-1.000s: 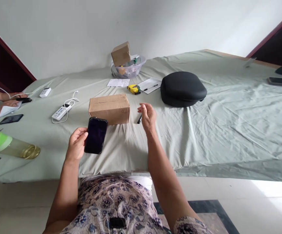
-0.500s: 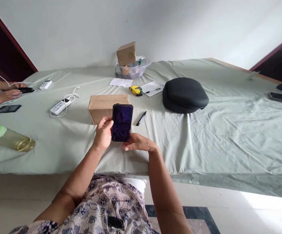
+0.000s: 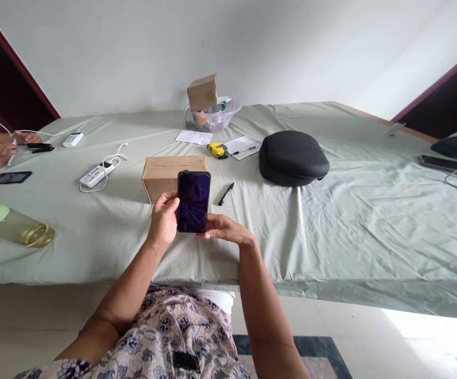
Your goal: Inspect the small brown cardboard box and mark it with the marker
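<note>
I saw the left hand point(image 3: 164, 218), grip clamped on the left edge of the dark phone point(image 3: 194, 201), and the right hand point(image 3: 228, 231), grip closed on its bottom right corner. The phone stood upright over the near edge of the surface point(image 3: 331, 226), screen towards me, in front of the cardboard box point(image 3: 161, 173); a black marker point(image 3: 226, 193) lay just right of it.

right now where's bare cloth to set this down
For the phone, widest bare cloth lies right of the marker, before the black case. Smaller patch between power strip, bottle and cardboard box. Crowded behind the box: papers, tape measure, bowl.
</note>
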A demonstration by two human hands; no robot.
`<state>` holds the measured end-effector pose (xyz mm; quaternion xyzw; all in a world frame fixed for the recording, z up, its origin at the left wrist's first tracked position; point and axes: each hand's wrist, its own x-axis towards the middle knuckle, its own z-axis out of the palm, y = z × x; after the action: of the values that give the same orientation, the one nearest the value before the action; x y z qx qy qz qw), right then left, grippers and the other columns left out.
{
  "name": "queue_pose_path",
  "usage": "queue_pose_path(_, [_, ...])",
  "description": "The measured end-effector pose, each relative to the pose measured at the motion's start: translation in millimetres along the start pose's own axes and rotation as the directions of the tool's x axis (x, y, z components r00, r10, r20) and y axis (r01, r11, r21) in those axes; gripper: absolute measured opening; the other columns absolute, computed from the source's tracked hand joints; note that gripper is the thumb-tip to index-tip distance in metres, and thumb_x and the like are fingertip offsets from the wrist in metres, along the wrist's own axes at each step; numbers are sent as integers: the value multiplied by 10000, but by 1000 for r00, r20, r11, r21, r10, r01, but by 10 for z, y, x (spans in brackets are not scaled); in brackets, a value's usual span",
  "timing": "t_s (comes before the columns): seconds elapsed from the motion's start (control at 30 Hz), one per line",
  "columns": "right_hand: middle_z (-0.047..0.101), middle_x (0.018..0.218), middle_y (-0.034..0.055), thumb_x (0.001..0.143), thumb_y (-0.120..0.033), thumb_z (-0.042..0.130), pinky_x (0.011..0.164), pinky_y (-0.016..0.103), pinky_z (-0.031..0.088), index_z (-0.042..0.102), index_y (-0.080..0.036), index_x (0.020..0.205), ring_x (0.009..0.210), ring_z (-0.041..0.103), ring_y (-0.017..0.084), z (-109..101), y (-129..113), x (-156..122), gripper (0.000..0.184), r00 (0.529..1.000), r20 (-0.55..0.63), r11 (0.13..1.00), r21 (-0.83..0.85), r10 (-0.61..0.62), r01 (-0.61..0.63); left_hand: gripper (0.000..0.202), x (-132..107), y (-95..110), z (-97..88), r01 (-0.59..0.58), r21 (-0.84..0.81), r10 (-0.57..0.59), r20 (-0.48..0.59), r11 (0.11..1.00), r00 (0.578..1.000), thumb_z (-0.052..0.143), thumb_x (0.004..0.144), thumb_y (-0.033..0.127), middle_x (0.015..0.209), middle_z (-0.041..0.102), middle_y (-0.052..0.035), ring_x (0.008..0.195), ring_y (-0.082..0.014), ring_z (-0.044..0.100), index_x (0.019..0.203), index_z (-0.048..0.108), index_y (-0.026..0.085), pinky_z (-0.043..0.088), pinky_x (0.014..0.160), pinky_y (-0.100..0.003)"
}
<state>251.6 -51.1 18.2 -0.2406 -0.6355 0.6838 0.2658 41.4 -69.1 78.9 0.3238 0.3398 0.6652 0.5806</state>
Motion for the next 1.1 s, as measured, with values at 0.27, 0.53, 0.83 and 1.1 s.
queue_pose_path(0.27, [774, 1076, 72, 857, -615, 794, 952, 359, 552, 627, -202, 1359, 949, 729, 175, -74, 104, 55, 670, 991, -128, 992, -121, 30, -45, 292, 108, 616, -776, -135, 170, 194, -401, 976, 895, 800, 466, 246, 672, 684, 18, 678, -137, 613, 717, 666, 183, 474, 693, -269])
queue_pose_path(0.53, [779, 1130, 100, 927, -549, 693, 976, 409, 590, 722, -217, 1250, 1063, 741, 245, -104, 95, 92, 464, 877, -477, 945, -305, -46, -116, 173, 379, 796, -1549, 61, 233, 104, -635, 971, 765, 689, 480, 164, 574, 588, 35, 611, -111, 553, 598, 564, 184, 447, 613, -224])
queue_pose_path(0.83, [676, 1359, 146, 912, -287, 736, 1114, 544, 509, 765, -262, 1226, 1353, 593, 343, -596, 72, 96, 316, 853, -483, 390, -837, -197, -384, 213, 477, 681, -1693, 283, 251, -86, -588, 926, 804, 737, 540, 280, 584, 609, 17, 581, -130, 558, 646, 573, 194, 462, 546, -234])
queue_pose_path(1.1, [647, 1421, 133, 894, -187, 648, 1096, 571, 499, 803, -241, 1046, 1359, 576, 357, -1100, 149, -39, 224, 756, -631, 391, -749, -175, -535, 264, 479, 686, -1724, 230, 453, 83, -572, 861, 816, 799, 592, 259, 758, 662, -6, 746, -161, 630, 810, 664, 192, 502, 713, -264])
